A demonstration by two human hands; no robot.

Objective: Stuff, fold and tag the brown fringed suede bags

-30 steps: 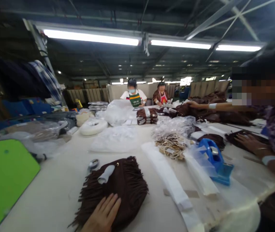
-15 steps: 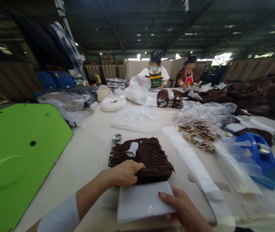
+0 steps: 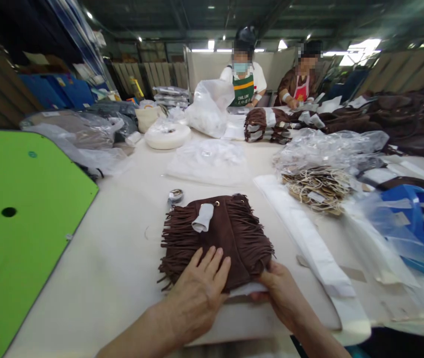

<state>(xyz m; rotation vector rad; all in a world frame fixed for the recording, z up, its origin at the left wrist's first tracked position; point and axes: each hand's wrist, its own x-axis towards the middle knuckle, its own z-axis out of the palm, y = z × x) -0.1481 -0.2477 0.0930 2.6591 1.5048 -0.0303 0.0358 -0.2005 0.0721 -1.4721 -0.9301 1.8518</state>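
A dark brown fringed bag (image 3: 221,238) lies on the table in front of me, with a small white wrapped piece (image 3: 203,218) on its upper part. My left hand (image 3: 197,293) rests flat on the bag's near side, fingers stretched out. At the near right corner, my right hand (image 3: 277,286) grips the bag's edge, thumb above and fingers partly hidden. Only a strip of the white packet (image 3: 247,289) shows along the bag's near edge; the rest is covered by the bag. A tape measure-like round item (image 3: 176,196) sits just beyond the bag.
A green panel (image 3: 21,209) stands at left. White paper strips (image 3: 301,233), stringed tags (image 3: 318,191) and a blue tape dispenser (image 3: 416,219) lie at right. Clear plastic bags (image 3: 208,161) and a white roll (image 3: 167,135) lie beyond. Two people (image 3: 244,74) work across the table.
The white packet has gone from lying before the bag to mostly covered by it. My left hand has opened flat on the bag; my right hand has moved up to its corner.
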